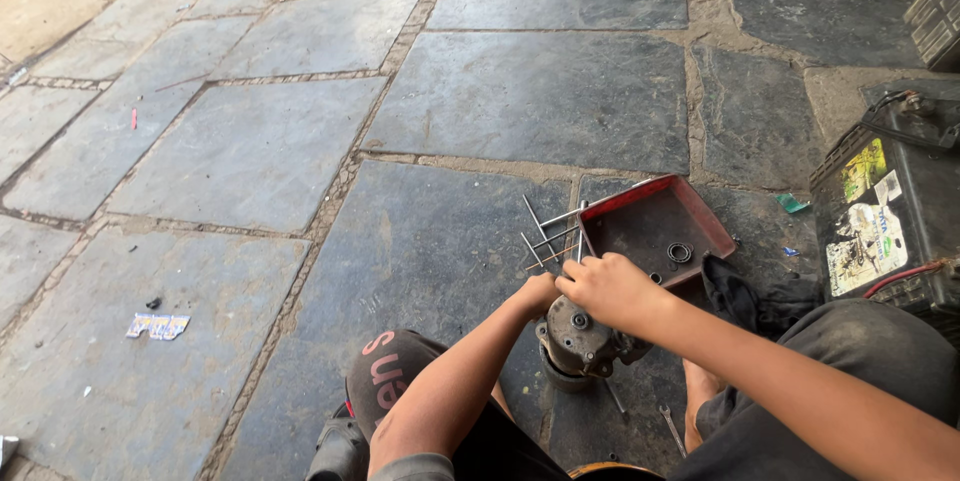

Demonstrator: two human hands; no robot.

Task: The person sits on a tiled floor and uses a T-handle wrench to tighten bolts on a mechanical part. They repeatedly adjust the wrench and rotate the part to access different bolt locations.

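I see stone slab floor [520, 91], sandy joints. On it: red metal tray [655, 226], long thin bolts [545, 231] just beside tray's left edge, black battery [890, 211] at right, dark rag [745, 301], paper scrap [157, 325] at left, motor part [580, 341] near tray

Thing: grey metal motor-like part [583, 339], rounded, greasy, dark.
Top: a round bolt or shaft end faces up.
Pose: upright on the stone floor, between the person's legs.
Place: just before the red tray's near edge.
Contact: right hand [612, 288] lies over its top; left hand [537, 293] touches its left side.
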